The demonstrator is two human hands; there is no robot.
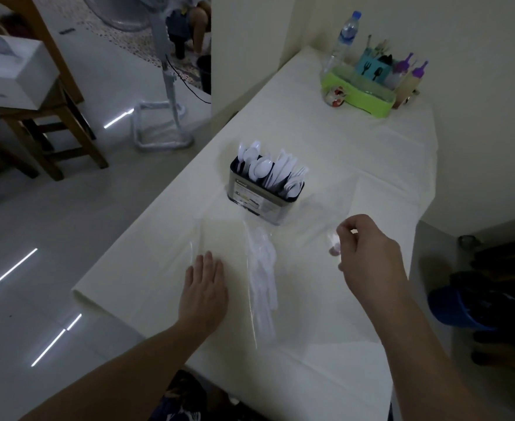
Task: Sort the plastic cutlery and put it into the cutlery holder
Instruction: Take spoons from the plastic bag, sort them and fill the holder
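Note:
A dark metal cutlery holder point(251, 197) stands mid-table with several white plastic spoons, knives and forks point(273, 170) upright in it. In front of it a heap of white plastic cutlery point(262, 278) lies on a clear plastic sheet. My left hand point(204, 290) rests flat on the table, fingers together, left of the heap. My right hand point(368, 253) hovers right of the heap, fingers pinched on a small white plastic piece point(333, 241); which kind of cutlery it is cannot be told.
The white-covered table point(356, 141) runs away from me against the wall. At its far end stands a green tray point(359, 95) with a water bottle point(345, 34), purple-capped bottles and a blue holder. Left of the table are a fan stand point(162, 123) and a wooden chair.

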